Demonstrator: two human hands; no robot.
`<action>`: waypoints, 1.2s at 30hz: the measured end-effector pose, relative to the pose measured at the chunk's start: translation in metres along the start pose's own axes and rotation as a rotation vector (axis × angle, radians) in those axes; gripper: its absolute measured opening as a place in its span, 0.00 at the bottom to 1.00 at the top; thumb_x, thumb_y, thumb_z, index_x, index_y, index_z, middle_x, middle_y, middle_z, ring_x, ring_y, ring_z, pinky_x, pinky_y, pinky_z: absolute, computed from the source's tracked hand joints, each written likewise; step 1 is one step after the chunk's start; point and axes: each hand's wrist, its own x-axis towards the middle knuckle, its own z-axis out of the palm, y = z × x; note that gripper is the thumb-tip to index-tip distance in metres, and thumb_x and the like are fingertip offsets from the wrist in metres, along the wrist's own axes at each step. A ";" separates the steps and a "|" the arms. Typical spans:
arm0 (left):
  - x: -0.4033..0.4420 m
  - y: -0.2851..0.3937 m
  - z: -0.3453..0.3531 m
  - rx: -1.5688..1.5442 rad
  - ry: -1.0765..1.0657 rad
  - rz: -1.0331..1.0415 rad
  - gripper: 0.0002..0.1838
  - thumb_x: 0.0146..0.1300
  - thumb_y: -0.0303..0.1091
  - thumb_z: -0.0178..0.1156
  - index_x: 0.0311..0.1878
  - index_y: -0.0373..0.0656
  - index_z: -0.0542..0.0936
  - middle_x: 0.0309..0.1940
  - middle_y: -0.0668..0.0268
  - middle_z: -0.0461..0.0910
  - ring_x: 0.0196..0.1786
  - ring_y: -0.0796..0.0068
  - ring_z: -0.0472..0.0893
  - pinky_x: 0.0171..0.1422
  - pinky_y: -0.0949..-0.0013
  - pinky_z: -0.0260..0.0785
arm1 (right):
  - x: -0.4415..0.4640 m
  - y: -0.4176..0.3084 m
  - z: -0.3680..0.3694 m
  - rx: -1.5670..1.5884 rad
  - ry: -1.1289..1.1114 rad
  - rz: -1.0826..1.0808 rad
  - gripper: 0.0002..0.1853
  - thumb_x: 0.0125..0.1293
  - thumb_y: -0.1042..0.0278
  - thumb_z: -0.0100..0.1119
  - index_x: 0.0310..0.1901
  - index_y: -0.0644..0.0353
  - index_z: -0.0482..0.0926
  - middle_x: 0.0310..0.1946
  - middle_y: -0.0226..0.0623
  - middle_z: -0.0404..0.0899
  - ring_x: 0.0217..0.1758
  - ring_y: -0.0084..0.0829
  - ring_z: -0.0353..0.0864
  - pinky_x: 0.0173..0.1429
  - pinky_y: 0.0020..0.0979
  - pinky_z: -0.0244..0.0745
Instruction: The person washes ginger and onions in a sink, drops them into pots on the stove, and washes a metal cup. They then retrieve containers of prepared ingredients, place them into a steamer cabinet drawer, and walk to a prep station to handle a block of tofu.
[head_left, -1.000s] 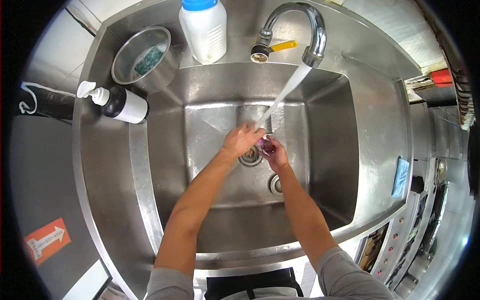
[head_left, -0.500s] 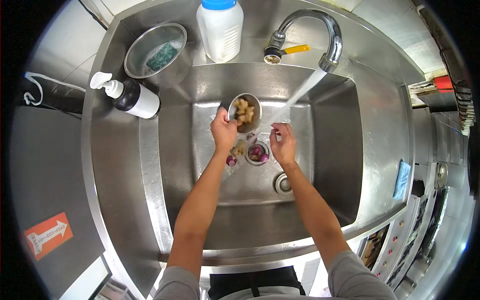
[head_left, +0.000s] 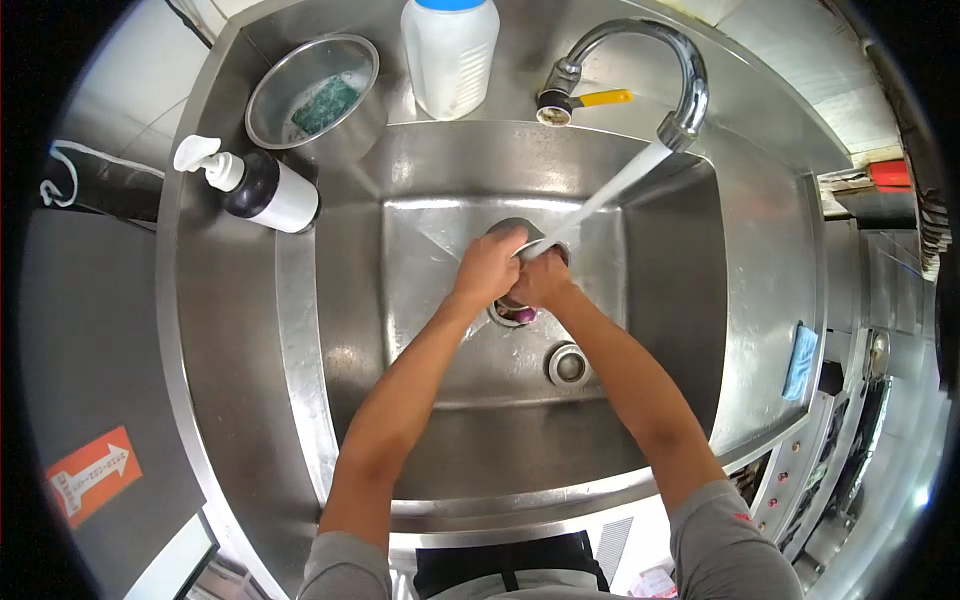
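Both hands are close together under the running water in the steel sink [head_left: 470, 450]. My left hand [head_left: 490, 268] is closed on the rim of a small metal bowl [head_left: 514, 228], which is tilted and partly hidden by the hands. My right hand [head_left: 543, 279] reaches into the bowl's mouth, its fingers hidden by the bowl and the water. Below the hands, purple pieces [head_left: 524, 315] lie in the drain opening. Water pours from the curved faucet [head_left: 690, 95] onto the hands.
A metal pot [head_left: 352, 118] with a green scrubber [head_left: 325, 104] stands at the back left, near a pump bottle [head_left: 270, 192]. Behind the sink is a white jar [head_left: 450, 60]. A loose drain ring [head_left: 569, 366] and a blue cloth [head_left: 799, 362] lie to the right.
The bowl has moved down and right, tilting under the stream. My right hand has come left to it. The pale and purple pieces left of the drain no longer show.
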 end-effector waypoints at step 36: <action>-0.028 -0.012 0.065 -0.509 0.348 -0.494 0.17 0.72 0.43 0.52 0.50 0.37 0.73 0.42 0.60 0.78 0.45 0.69 0.76 0.55 0.65 0.68 | 0.031 0.004 0.062 1.826 0.467 0.003 0.24 0.76 0.50 0.42 0.55 0.65 0.73 0.41 0.43 0.81 0.37 0.32 0.81 0.44 0.33 0.78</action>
